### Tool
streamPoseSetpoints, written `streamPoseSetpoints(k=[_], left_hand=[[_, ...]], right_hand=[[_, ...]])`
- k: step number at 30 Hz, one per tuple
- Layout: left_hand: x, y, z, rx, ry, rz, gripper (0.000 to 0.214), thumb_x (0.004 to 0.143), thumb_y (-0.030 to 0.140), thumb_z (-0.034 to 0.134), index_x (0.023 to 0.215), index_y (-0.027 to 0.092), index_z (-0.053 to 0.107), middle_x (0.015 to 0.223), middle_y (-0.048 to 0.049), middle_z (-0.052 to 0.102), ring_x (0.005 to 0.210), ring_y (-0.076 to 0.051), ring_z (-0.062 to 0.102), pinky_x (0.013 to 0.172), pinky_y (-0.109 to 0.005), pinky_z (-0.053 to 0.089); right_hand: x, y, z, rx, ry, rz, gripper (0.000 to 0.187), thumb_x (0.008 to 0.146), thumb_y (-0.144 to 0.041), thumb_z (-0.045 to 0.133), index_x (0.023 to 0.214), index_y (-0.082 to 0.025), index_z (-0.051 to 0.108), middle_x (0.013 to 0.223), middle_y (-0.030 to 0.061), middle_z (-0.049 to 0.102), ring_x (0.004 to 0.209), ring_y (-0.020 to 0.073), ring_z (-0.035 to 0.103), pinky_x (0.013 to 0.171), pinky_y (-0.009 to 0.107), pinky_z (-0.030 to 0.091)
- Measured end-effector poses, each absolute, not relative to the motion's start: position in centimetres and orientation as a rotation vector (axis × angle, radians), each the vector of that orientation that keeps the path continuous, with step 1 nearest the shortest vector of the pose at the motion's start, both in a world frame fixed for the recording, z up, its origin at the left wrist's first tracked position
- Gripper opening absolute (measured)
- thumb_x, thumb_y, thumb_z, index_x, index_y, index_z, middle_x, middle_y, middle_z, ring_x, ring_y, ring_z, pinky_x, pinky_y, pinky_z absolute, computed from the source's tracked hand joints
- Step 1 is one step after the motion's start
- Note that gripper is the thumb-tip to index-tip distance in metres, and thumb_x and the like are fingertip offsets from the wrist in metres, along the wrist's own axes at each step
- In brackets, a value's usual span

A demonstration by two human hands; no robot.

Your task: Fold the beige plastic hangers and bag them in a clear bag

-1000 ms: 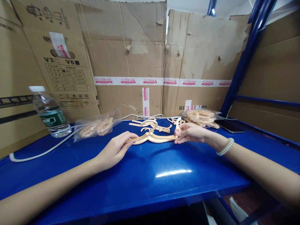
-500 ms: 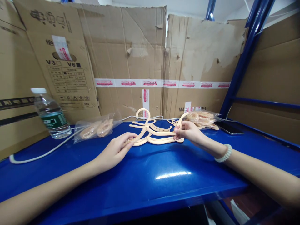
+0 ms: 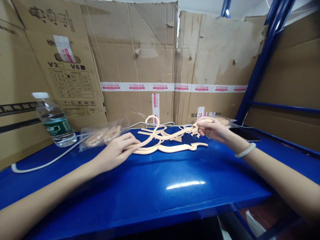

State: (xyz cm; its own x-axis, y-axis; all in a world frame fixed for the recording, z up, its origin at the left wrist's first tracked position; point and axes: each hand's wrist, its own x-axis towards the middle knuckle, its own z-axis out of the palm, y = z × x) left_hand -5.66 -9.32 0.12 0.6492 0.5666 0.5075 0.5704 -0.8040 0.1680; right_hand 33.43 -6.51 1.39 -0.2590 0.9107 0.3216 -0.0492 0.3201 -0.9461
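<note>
Between my hands is a beige plastic folding clothes hanger (image 3: 169, 136), lifted and tilted, its round hook pointing up. My left hand (image 3: 118, 150) is closed around the hanger's left arm. With fingers pinched, my right hand (image 3: 212, 128) grips the end of the right arm, where a thin end piece sticks out. Another beige hanger (image 3: 175, 149) lies on the blue shelf just below, its right end piece swung outward. Behind them more beige hanger parts (image 3: 150, 132) lie loose, partly hidden by the held hanger.
Clear bags of beige parts lie at left (image 3: 100, 136) and right, the right bag (image 3: 226, 122) partly behind my hand. A water bottle (image 3: 56, 125), white cable (image 3: 45, 165) and dark phone (image 3: 245, 134) rest on the blue shelf (image 3: 140, 193). Cardboard (image 3: 135, 60) walls the back.
My right hand has moved right and slightly up with the hanger's right arm end. My left hand has shifted slightly left. The lower hanger's right end piece now shows, extended.
</note>
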Motion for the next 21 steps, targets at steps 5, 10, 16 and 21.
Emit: streamPoseSetpoints(k=[5, 10, 16, 21], left_hand=[[-6.4, -8.9, 0.5, -2.884, -0.938, -0.687, 0.029, 0.098, 0.030, 0.042, 0.105, 0.021, 0.068, 0.086, -0.0038, 0.054, 0.077, -0.016, 0.055, 0.071, -0.027, 0.045], [-6.1, -9.3, 0.2, -2.967, -0.931, -0.493, 0.020, 0.097, 0.026, 0.042, 0.101, 0.020, 0.061, 0.096, -0.0052, 0.059, 0.090, -0.019, 0.055, 0.080, -0.030, 0.043], [-5.9, -9.2, -0.3, -2.898, -0.929, -0.361, 0.021, 0.098, 0.028, 0.040, 0.093, 0.019, 0.059, 0.090, -0.0050, 0.061, 0.083, -0.021, 0.055, 0.075, -0.033, 0.042], [-5.9, -9.2, -0.5, -2.911, -0.919, -0.316, 0.020, 0.096, 0.023, 0.041, 0.097, 0.020, 0.060, 0.093, -0.0049, 0.061, 0.084, -0.020, 0.059, 0.073, -0.031, 0.045]], right_hand=[[35.8, -5.8, 1.8, -1.073, -2.005, 1.055, 0.028, 0.074, -0.040, 0.075, 0.081, -0.015, 0.065, 0.070, 0.0022, 0.064, 0.060, 0.0125, 0.058, 0.055, 0.025, 0.046], [36.0, -5.7, 1.9, -1.258, -2.483, 0.731, 0.036, 0.076, -0.048, 0.069, 0.082, -0.013, 0.068, 0.072, 0.0041, 0.066, 0.066, 0.0146, 0.059, 0.062, 0.028, 0.045], [36.0, -5.6, 1.8, -1.343, -2.654, 0.590, 0.032, 0.077, -0.047, 0.065, 0.084, -0.016, 0.070, 0.071, 0.0037, 0.067, 0.065, 0.0164, 0.059, 0.059, 0.027, 0.042], [36.2, -5.5, 1.6, -1.397, -2.631, 0.653, 0.029, 0.076, -0.044, 0.065, 0.081, -0.016, 0.067, 0.072, 0.0046, 0.067, 0.069, 0.0186, 0.061, 0.060, 0.028, 0.044]])
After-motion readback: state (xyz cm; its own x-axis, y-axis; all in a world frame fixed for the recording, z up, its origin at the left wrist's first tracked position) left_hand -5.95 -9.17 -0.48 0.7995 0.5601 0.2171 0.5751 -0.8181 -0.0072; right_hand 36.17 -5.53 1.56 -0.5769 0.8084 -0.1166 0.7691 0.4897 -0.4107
